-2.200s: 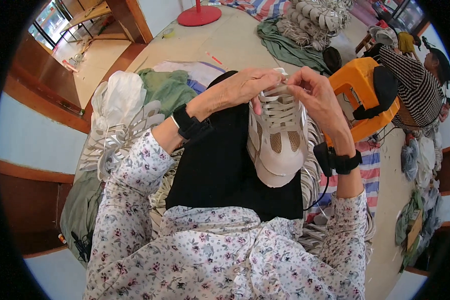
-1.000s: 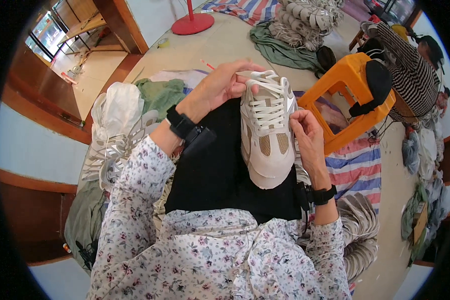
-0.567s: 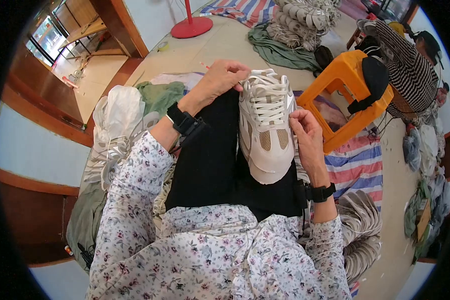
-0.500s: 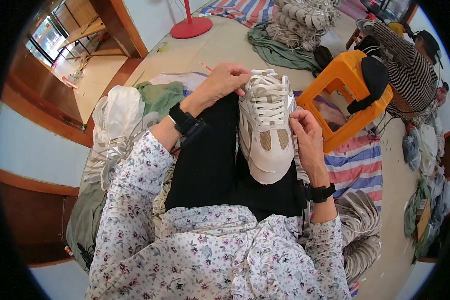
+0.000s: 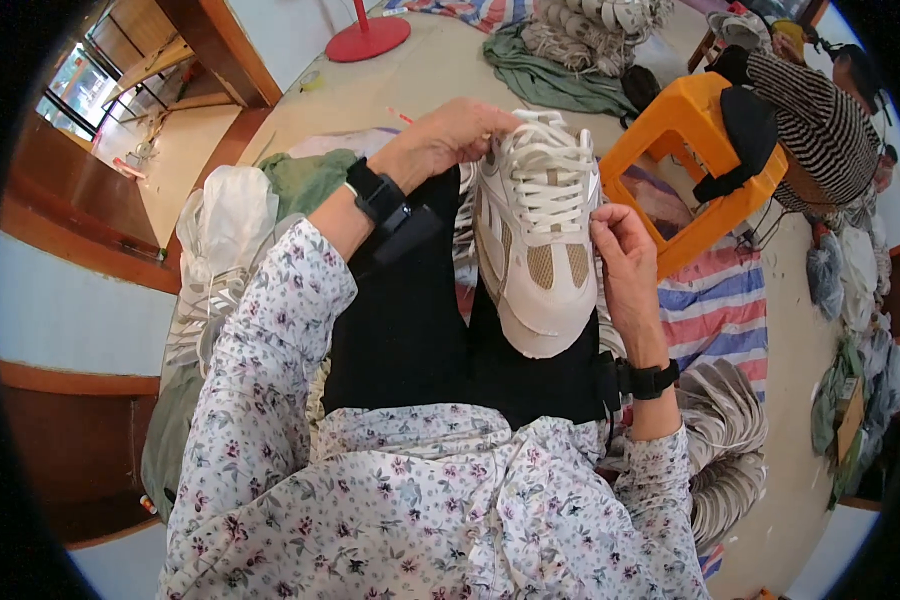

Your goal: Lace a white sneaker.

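A white and beige sneaker upper [image 5: 541, 235] lies over my black-clad thigh, its toe toward me. White laces [image 5: 552, 190] criss-cross its front, with loops at the far end. At the far left edge of the upper, the bent fingers of my left hand [image 5: 460, 135] are closed on it near the top lace holes; the fingertips are partly hidden. My right hand [image 5: 625, 250] pinches at the right side edge, thumb and forefinger together. Whether a lace end is also between those fingers I cannot tell.
More shoe uppers [image 5: 725, 420] are stacked by my right leg, others [image 5: 210, 300] at my left. An orange stool [image 5: 660, 130] with a black cap stands ahead right, on striped sheeting [image 5: 715, 330]. Beyond it sits a person in a striped top [image 5: 820, 130]. A red round base [image 5: 368, 40] stands far off.
My left hand has moved a little up and right along the upper's far edge. The upper has tilted slightly and shifted right; my right hand stays at its side. The view has shifted a little.
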`<action>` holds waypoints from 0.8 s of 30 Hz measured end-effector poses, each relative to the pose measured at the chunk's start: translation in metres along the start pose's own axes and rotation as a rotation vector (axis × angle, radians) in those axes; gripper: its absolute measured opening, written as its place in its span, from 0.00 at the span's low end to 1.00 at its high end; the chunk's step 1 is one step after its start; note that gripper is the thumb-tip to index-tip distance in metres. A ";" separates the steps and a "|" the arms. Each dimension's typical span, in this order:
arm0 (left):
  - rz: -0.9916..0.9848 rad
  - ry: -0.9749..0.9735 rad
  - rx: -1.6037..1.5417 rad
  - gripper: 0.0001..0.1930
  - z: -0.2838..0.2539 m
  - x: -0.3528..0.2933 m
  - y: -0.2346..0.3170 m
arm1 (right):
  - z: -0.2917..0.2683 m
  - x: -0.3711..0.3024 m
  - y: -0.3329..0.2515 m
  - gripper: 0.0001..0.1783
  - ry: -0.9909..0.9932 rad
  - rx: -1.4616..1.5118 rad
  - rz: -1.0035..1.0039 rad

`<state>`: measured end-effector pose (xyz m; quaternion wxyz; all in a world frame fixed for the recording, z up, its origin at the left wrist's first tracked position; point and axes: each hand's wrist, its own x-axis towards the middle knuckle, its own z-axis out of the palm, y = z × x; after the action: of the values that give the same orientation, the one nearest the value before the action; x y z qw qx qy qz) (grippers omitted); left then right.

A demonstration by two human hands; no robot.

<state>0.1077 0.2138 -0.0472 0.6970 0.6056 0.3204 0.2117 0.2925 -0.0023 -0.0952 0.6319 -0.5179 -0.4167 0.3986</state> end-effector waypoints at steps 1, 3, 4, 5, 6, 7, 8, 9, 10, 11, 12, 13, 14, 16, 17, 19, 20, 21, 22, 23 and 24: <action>-0.021 -0.023 -0.047 0.08 0.000 0.000 0.001 | 0.000 -0.002 -0.002 0.06 0.003 -0.001 -0.005; -0.051 -0.059 -0.094 0.08 -0.006 0.008 0.003 | -0.002 -0.002 0.000 0.07 -0.009 0.029 -0.034; -0.075 -0.095 -0.140 0.08 -0.008 0.009 0.001 | -0.002 -0.004 0.000 0.07 -0.009 0.032 -0.029; -0.103 -0.057 -0.204 0.05 0.000 0.008 0.006 | -0.003 -0.005 0.000 0.07 -0.009 0.087 -0.006; -0.109 -0.063 -0.206 0.05 0.000 0.010 0.005 | -0.005 -0.007 0.001 0.08 -0.009 0.144 0.016; -0.147 -0.045 -0.222 0.06 0.000 0.011 0.005 | -0.006 -0.009 0.004 0.08 -0.002 0.144 0.022; -0.179 -0.022 -0.234 0.06 -0.004 0.012 0.005 | -0.006 -0.009 0.006 0.08 -0.009 0.229 0.045; -0.182 -0.021 -0.231 0.06 -0.007 0.014 0.004 | -0.005 -0.009 0.008 0.09 -0.016 0.316 0.069; -0.201 -0.033 -0.260 0.07 -0.011 0.015 0.003 | -0.006 -0.008 0.013 0.09 -0.014 0.320 0.071; -0.216 -0.051 -0.287 0.07 -0.010 0.015 0.005 | -0.008 -0.008 0.014 0.09 -0.006 0.331 0.067; -0.216 -0.057 -0.284 0.07 -0.009 0.017 0.007 | -0.011 -0.008 0.015 0.10 0.002 0.342 0.063; -0.218 -0.053 -0.291 0.08 -0.008 0.018 0.009 | -0.014 -0.008 0.014 0.10 0.009 0.343 0.059; -0.226 -0.044 -0.299 0.09 -0.010 0.020 0.009 | -0.014 -0.005 0.017 0.10 -0.014 0.317 0.038; -0.224 -0.031 -0.314 0.08 -0.012 0.021 0.007 | -0.016 -0.005 0.019 0.11 -0.032 0.294 0.015; -0.219 -0.019 -0.334 0.08 -0.012 0.021 0.007 | -0.017 -0.008 0.020 0.11 0.009 0.258 0.092; -0.216 0.005 -0.338 0.07 -0.013 0.017 0.008 | -0.016 -0.014 0.018 0.12 0.054 0.223 0.166; -0.211 0.032 -0.343 0.06 -0.014 0.013 0.005 | -0.012 -0.021 0.019 0.13 0.104 0.242 0.194; -0.212 0.028 -0.340 0.06 -0.016 0.010 0.002 | -0.008 -0.026 0.019 0.14 0.153 0.261 0.220; -0.211 0.012 -0.356 0.05 -0.018 0.007 0.000 | -0.004 -0.028 0.016 0.14 0.157 0.263 0.217; -0.209 -0.003 -0.374 0.05 -0.019 0.005 -0.001 | -0.001 -0.031 0.011 0.15 0.161 0.287 0.215; -0.209 -0.006 -0.372 0.05 -0.019 0.003 -0.001 | 0.001 -0.034 0.008 0.17 0.164 0.312 0.214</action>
<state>0.0970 0.2292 -0.0497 0.8157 0.4308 0.3348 0.1920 0.2795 -0.0321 -0.1069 0.6903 -0.4860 -0.2397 0.4794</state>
